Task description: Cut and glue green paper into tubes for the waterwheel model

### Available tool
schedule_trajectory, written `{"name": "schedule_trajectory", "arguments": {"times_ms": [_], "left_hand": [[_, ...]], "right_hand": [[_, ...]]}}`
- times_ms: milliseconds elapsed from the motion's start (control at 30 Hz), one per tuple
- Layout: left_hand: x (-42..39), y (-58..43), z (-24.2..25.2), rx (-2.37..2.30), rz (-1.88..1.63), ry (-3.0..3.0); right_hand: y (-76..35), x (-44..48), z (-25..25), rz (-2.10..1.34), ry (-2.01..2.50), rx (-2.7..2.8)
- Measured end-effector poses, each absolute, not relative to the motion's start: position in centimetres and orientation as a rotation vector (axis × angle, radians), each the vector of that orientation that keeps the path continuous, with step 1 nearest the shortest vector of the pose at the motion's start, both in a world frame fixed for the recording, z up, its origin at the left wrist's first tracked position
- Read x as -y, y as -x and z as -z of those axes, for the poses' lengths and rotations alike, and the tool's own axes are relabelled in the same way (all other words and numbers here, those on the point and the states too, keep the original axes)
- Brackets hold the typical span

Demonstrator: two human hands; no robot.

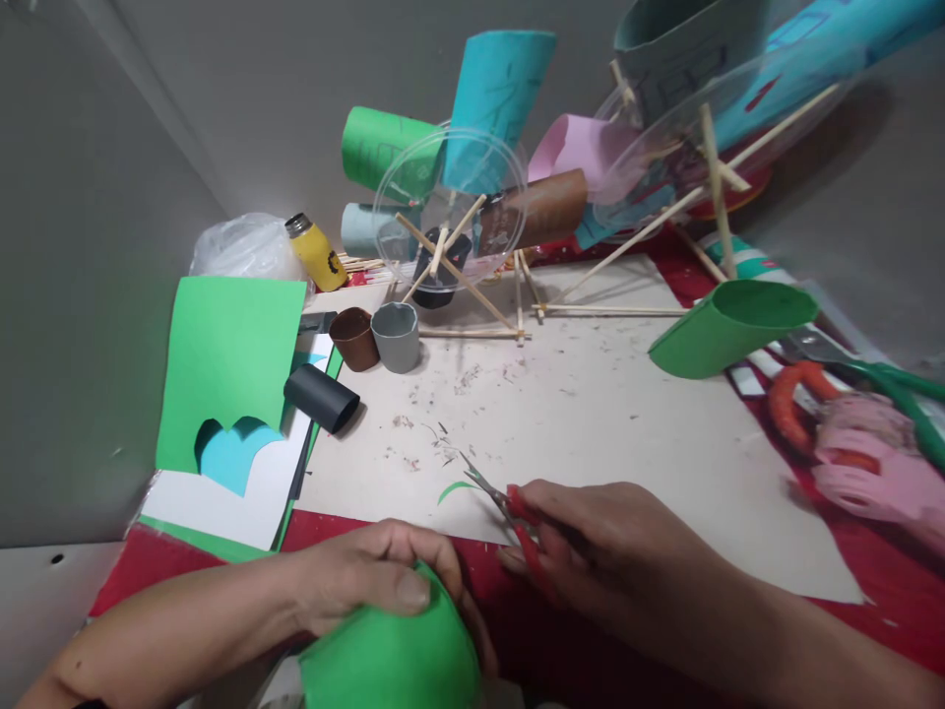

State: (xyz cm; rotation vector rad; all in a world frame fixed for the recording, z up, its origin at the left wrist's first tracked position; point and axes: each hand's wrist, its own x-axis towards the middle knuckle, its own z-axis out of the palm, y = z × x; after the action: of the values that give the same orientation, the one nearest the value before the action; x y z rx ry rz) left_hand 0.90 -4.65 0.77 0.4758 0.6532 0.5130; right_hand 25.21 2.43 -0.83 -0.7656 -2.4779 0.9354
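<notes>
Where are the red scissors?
In the head view, low in the middle: the red scissors sit in the right hand, blades pointing at a thin green paper sliver on the grey board.

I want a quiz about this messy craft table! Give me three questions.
1. True or false: the right hand holds the red-handled metal scissors.
2. Who grips the curved green paper piece? A the left hand, B the right hand, C nobody.
3. Fill in: beside the small brown paper cup stands a ____ paper cup.
Key: 1 true; 2 A; 3 grey.
</notes>
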Motion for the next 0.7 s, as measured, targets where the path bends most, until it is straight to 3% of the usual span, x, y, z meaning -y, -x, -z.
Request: {"name": "schedule_trajectory", "arguments": {"times_ms": [433,700], "left_hand": [[4.0,-0.8,-0.5,-0.577,-0.833,-0.363],[4.2,-0.9,-0.3,-0.678,-0.873,-0.268]], "right_hand": [[-25.1,-2.4,0.4,-0.818,0.786,2.576],[-25.0,-2.3,-0.3,-1.019,0.876,2.609]]}}
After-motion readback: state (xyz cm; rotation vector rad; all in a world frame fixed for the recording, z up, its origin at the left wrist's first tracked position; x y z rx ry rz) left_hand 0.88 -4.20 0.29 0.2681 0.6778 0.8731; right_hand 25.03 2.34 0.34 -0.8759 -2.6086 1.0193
